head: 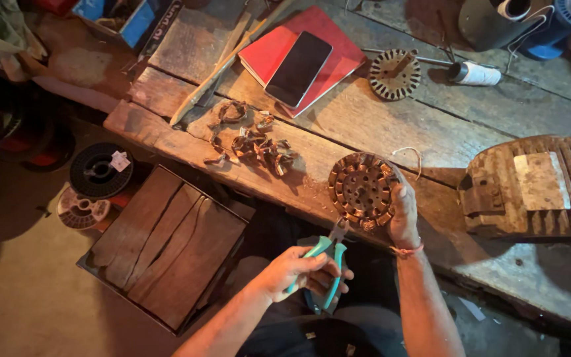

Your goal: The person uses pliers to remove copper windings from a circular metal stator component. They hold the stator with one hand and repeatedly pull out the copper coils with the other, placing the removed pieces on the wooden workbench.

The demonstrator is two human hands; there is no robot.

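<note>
Rough, cracked plank workbench, grey-brown and worn, runs across the top of the view. At its right end, one ribbed cast-metal motor housing, dusty, with a flat pale plate on top. Below the bench edge on the floor, one shallow dark tray holding four or five split wooden slabs laid side by side. One red notebook lies on the bench with one black phone flat on its cover. One round slotted stator core, rusty brown laminated metal, stands at the bench's near edge; the right hand grips its right rim, fingers curled around it. A second, smaller toothed disc lies farther back. A loose heap of curled copper-brown strips sits left of the stator. One white thread spool lies on its side. The left hand is closed around one pair of teal-handled pliers, jaws pointing up at the stator's lower edge.
</note>
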